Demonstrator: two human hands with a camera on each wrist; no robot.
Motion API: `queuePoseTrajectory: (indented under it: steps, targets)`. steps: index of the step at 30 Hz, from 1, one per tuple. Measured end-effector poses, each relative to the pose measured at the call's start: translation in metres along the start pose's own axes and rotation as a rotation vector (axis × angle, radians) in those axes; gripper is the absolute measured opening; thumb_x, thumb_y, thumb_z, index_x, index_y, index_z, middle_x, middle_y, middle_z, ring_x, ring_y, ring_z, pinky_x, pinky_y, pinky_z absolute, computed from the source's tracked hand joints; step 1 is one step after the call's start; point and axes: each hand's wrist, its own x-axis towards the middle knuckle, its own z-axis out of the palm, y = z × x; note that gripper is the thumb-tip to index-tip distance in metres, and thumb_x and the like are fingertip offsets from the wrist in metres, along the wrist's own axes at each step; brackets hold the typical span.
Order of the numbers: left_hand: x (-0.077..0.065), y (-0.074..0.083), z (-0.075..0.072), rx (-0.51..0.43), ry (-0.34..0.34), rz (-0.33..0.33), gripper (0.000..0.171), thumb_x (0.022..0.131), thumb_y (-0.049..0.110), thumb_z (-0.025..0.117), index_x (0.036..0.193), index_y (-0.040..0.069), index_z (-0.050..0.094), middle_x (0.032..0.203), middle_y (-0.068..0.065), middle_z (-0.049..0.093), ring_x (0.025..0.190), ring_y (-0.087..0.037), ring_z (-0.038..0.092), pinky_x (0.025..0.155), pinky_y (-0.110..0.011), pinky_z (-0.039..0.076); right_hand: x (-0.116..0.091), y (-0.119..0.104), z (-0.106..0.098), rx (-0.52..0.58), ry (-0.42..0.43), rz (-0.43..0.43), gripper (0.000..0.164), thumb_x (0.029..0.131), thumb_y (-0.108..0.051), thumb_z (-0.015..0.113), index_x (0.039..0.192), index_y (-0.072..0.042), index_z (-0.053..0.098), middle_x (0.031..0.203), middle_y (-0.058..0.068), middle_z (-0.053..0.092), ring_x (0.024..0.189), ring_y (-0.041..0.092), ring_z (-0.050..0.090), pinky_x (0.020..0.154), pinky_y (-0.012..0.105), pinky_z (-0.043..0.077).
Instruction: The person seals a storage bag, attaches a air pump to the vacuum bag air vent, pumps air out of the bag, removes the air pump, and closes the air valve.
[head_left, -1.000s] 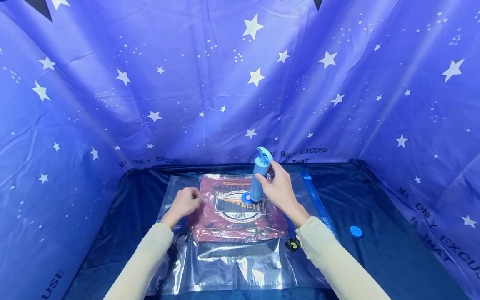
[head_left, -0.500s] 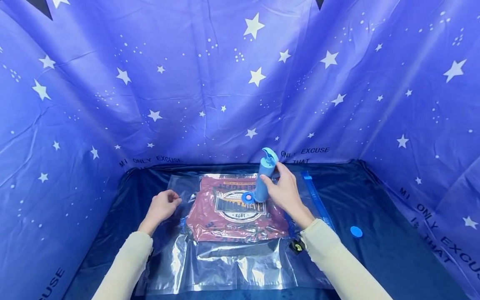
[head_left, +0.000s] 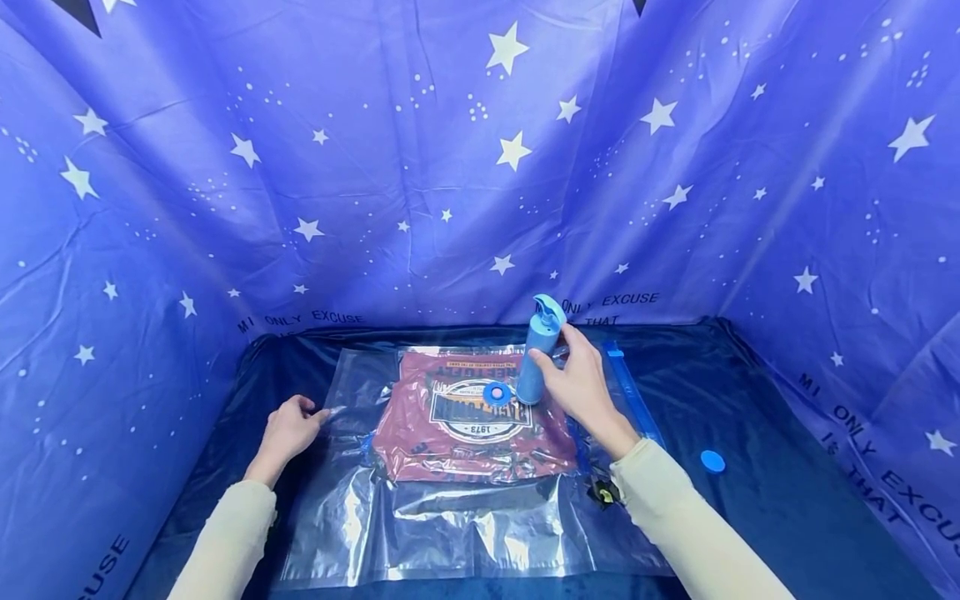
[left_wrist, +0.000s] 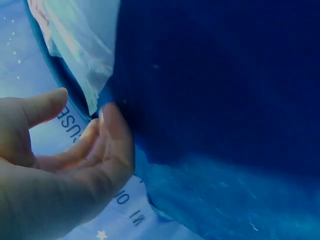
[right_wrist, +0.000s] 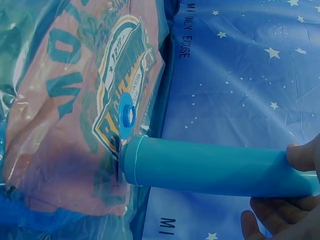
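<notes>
A clear vacuum storage bag (head_left: 442, 533) lies flat with a folded maroon printed garment (head_left: 405, 417) inside. On its upper face sits a round blue valve (head_left: 497, 393) with its centre exposed. My right hand (head_left: 581, 383) grips a blue hand pump (head_left: 532, 367), held nearly upright just right of the valve. In the right wrist view, the lower end of the pump (right_wrist: 210, 167) is beside the valve (right_wrist: 127, 117), apart from it. My left hand (head_left: 291, 429) is at the bag's left edge, its fingers loosely bent and the thumb apart in the left wrist view, holding nothing.
A round blue cap (head_left: 712, 462) lies on the dark blue cloth (head_left: 795, 500) to the right. The bag's blue zip strip (head_left: 637, 400) runs along its right side. Star-printed purple fabric (head_left: 450, 167) encloses the back and sides.
My left hand has moved left from beside the garment to the bag's left edge. My right hand has shifted the pump slightly right, away from the valve.
</notes>
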Motion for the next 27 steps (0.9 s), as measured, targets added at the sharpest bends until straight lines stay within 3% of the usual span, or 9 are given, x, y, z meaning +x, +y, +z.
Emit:
queuePoseTrajectory:
  steps: [5, 12, 18, 27]
  targets:
    - [0.0, -0.004, -0.003, 0.028, -0.123, -0.007, 0.032, 0.103, 0.028, 0.065, 0.084, 0.002, 0.061, 0.079, -0.009, 0.066, 0.081, -0.032, 0.064, 0.077, -0.048, 0.051, -0.001, 0.001, -0.004, -0.002, 0.015, -0.007, 0.04, 0.098, -0.021, 0.077, 0.128, 0.0, 0.062, 0.11, 0.018, 0.066, 0.099, 0.04, 0.066, 0.074, 0.047, 0.053]
    - [-0.005, -0.011, -0.005, -0.091, -0.222, -0.032, 0.037, 0.106, 0.022, 0.06, 0.072, 0.008, 0.057, 0.068, 0.001, 0.056, 0.066, -0.019, 0.051, 0.065, -0.034, 0.04, -0.002, 0.001, -0.006, 0.01, 0.013, -0.002, 0.041, 0.099, -0.02, 0.076, 0.131, 0.0, 0.061, 0.112, 0.019, 0.065, 0.099, 0.039, 0.064, 0.076, 0.048, 0.054]
    - [-0.006, -0.016, -0.004, -0.182, -0.259, -0.01, 0.039, 0.106, 0.017, 0.058, 0.068, 0.007, 0.055, 0.067, 0.001, 0.054, 0.062, -0.017, 0.045, 0.062, -0.031, 0.036, -0.004, 0.002, -0.009, 0.006, 0.013, 0.012, 0.037, 0.099, -0.02, 0.076, 0.126, 0.0, 0.061, 0.111, 0.018, 0.065, 0.1, 0.039, 0.065, 0.079, 0.05, 0.055]
    - [-0.008, -0.014, -0.009, -0.236, -0.31, -0.05, 0.041, 0.109, 0.017, 0.055, 0.07, 0.009, 0.052, 0.073, -0.001, 0.054, 0.068, -0.018, 0.047, 0.067, -0.031, 0.037, -0.004, 0.007, -0.012, -0.005, 0.039, 0.01, 0.032, 0.098, -0.019, 0.077, 0.122, -0.001, 0.063, 0.108, 0.017, 0.066, 0.096, 0.036, 0.066, 0.077, 0.047, 0.055]
